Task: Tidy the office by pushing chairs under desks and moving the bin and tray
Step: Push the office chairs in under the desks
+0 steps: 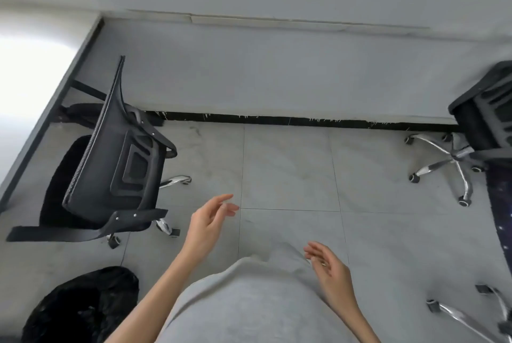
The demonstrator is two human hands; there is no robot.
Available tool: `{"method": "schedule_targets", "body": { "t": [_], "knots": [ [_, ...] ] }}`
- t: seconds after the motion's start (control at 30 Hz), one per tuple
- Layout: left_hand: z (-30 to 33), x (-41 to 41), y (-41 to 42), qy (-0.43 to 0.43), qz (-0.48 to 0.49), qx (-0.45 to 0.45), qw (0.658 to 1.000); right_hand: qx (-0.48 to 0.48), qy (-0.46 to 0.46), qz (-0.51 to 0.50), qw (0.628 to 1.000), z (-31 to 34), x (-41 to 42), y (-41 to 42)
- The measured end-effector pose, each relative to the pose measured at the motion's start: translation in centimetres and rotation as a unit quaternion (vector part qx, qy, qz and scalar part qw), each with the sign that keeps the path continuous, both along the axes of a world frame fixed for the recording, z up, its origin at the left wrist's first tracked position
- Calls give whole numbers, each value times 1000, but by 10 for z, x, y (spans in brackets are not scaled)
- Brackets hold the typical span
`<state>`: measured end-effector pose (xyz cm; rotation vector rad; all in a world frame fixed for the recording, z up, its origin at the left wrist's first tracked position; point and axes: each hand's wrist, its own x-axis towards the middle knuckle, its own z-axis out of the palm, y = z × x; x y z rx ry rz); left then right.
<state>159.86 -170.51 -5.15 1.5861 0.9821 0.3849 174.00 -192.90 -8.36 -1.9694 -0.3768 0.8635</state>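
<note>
A black mesh office chair (110, 165) stands at the left, its seat partly under the desk (41, 110) and its back toward me. My left hand (207, 223) hovers open just right of that chair, fingers relaxed, touching nothing. Lower and nearer my body, my right hand (329, 270) is also open and holds nothing. A bin lined with a black bag (83, 306) sits on the floor at the bottom left. A second black chair (484, 115) with a chrome star base stands at the right edge.
A grey wall with a black skirting strip (291, 121) runs across ahead. Grey floor tiles (288, 171) lie between the two chairs. Another chrome chair base (468, 317) shows at the bottom right. A dark starry-patterned surface (501, 204) edges the right side.
</note>
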Motion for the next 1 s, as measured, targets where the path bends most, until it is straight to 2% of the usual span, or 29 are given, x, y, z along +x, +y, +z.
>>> {"method": "schedule_targets", "body": {
  "t": [0.1, 0.17, 0.33, 0.47, 0.6, 0.8, 0.9, 0.93, 1.0],
  "knots": [
    [10, 44, 41, -13, 21, 6, 1000, 12, 6, 1, 1000, 4, 53, 50],
    [10, 60, 61, -10, 54, 12, 998, 15, 13, 37, 999, 6, 86, 93],
    [-10, 73, 86, -4, 228, -6, 974, 17, 17, 238, 971, 9, 159, 226],
    [-23, 78, 75, 17, 433, -43, 900, 22, 16, 405, 914, 23, 184, 329],
    [-25, 96, 67, 32, 551, -73, 831, 45, 17, 525, 850, 42, 179, 417],
    [-13, 101, 95, 22, 637, -51, 769, 84, -17, 632, 771, 44, 132, 509],
    [0, 75, 126, 54, 644, 10, 763, 138, -79, 658, 736, 46, 97, 547],
    [3, 63, 138, 75, 643, 38, 762, 172, -120, 669, 713, 48, 85, 559],
    [10, 38, 162, 124, 641, 113, 749, 235, -215, 699, 641, 52, 62, 583]
  ]
}}
